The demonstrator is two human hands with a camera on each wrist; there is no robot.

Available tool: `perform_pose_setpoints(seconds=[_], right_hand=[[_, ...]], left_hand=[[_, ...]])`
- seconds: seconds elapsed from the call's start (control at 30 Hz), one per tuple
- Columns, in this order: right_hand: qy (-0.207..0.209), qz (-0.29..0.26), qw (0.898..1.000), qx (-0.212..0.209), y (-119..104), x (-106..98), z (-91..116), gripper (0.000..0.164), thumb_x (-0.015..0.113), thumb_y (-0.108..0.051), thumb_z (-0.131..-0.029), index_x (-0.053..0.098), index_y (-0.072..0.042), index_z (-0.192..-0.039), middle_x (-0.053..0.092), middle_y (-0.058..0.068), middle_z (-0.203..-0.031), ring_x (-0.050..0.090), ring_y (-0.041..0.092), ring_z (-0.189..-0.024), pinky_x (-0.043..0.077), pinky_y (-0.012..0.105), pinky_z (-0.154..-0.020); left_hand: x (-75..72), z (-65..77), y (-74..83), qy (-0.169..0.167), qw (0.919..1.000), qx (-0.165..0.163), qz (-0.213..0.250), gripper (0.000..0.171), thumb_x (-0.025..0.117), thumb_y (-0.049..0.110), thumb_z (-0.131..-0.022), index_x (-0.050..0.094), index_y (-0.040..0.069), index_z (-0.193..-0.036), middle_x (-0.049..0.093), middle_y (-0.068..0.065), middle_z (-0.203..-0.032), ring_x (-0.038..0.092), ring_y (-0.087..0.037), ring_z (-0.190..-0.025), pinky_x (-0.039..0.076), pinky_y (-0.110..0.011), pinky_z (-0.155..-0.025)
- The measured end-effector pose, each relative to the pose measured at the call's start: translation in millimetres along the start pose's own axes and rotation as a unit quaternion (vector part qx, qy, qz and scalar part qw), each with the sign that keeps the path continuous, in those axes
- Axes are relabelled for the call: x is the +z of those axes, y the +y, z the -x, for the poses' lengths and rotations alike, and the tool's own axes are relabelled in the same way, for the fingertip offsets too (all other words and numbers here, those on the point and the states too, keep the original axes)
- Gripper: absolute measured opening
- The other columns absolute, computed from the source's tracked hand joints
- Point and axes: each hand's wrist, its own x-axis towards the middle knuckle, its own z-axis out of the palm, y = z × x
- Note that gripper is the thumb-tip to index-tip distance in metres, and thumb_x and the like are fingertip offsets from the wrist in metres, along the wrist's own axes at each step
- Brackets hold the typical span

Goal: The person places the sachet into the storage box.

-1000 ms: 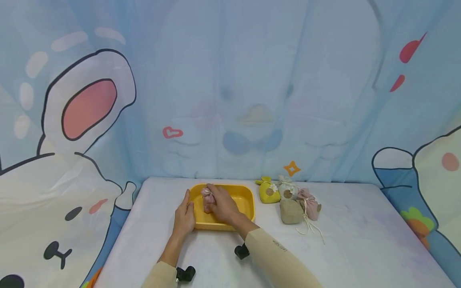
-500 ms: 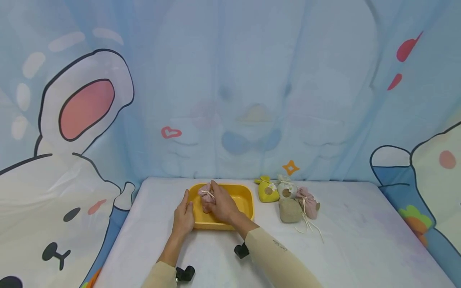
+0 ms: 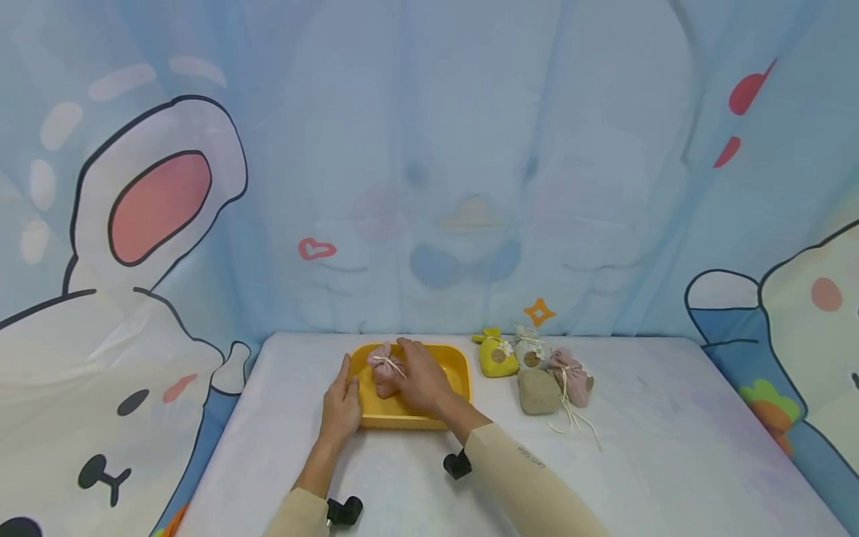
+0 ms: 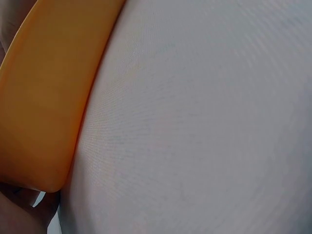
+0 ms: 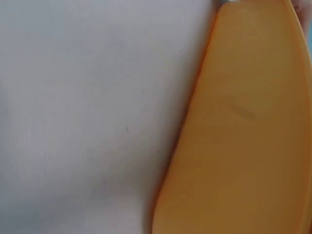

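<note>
In the head view a yellow plastic tray (image 3: 463,380) sits on the white table. My left hand (image 3: 341,405) is at its left end, straight fingers along the outer side and the thumb at the rim. Inside the tray, toward the left, stands a small pink drawstring pouch (image 3: 384,370) tied with cream cord. My right hand (image 3: 424,382) reaches over the near rim, right beside the pouch, its fingers loosened away from it. The left wrist view shows the tray's outer wall (image 4: 53,87) and part of my left hand (image 4: 19,214); the right wrist view shows mostly the tray wall (image 5: 243,136).
Right of the tray lie a yellow pouch (image 3: 497,361), a pale pouch with a white flower (image 3: 532,350), a tan square pouch (image 3: 539,392) and a second pink pouch (image 3: 572,379) with trailing cords. A printed blue curtain (image 3: 470,149) hangs behind the table.
My right hand has drawn slightly right, off the pink pouch, and its cord shows more fully. The pouch has turned more upright in the tray. My left hand stays at the tray's side.
</note>
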Motion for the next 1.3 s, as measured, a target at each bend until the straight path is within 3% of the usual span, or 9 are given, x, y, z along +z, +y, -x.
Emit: perform_pose_setpoints(seconds=[0.43, 0.67, 0.9, 1.3], right_hand=[[0.025, 0.015, 1.000, -0.004, 15, -25, 5, 0.063, 0.073, -0.027, -0.099, 0.048, -0.010, -0.154, 0.050, 0.012, -0.155, 0.048, 0.032, -0.143, 0.042, 0.050, -0.122], [0.053, 0.067, 0.995, -0.043, 16, -30, 10, 0.064, 0.072, -0.031, -0.099, 0.047, -0.020, -0.157, 0.049, 0.010, -0.158, 0.047, 0.031, -0.145, 0.044, 0.051, -0.120], [0.077, 0.131, 0.986, -0.073, 16, -39, 17, 0.061, 0.067, -0.042, -0.101, 0.050, -0.023, -0.156, 0.041, 0.012, -0.165, 0.043, 0.035, -0.149, 0.040, 0.058, -0.121], [0.119, 0.126, 0.980, -0.101, 19, -52, 32, 0.062, 0.066, -0.043, -0.101, 0.050, -0.018, -0.156, 0.039, 0.015, -0.166, 0.042, 0.040, -0.148, 0.035, 0.064, -0.121]], left_hand=[[-1.3, -1.9, -1.7, -0.011, 0.9999, 0.001, 0.006, 0.055, 0.039, 0.012, -0.111, 0.026, -0.001, -0.163, 0.029, -0.015, -0.170, 0.028, -0.034, -0.157, 0.023, -0.053, -0.130], [-1.3, -1.3, -1.2, -0.011, 0.9999, -0.005, 0.006, 0.055, 0.039, 0.012, -0.111, 0.026, 0.000, -0.164, 0.028, -0.015, -0.170, 0.027, -0.035, -0.157, 0.023, -0.053, -0.130], [-1.5, -0.3, -0.9, -0.012, 0.9999, -0.011, 0.003, 0.055, 0.038, 0.013, -0.111, 0.025, 0.001, -0.164, 0.028, -0.014, -0.170, 0.027, -0.035, -0.157, 0.023, -0.053, -0.130], [-1.4, -0.2, -0.2, -0.009, 0.9999, -0.002, 0.006, 0.055, 0.039, 0.012, -0.111, 0.026, 0.000, -0.163, 0.028, -0.015, -0.170, 0.028, -0.035, -0.157, 0.023, -0.053, -0.130]])
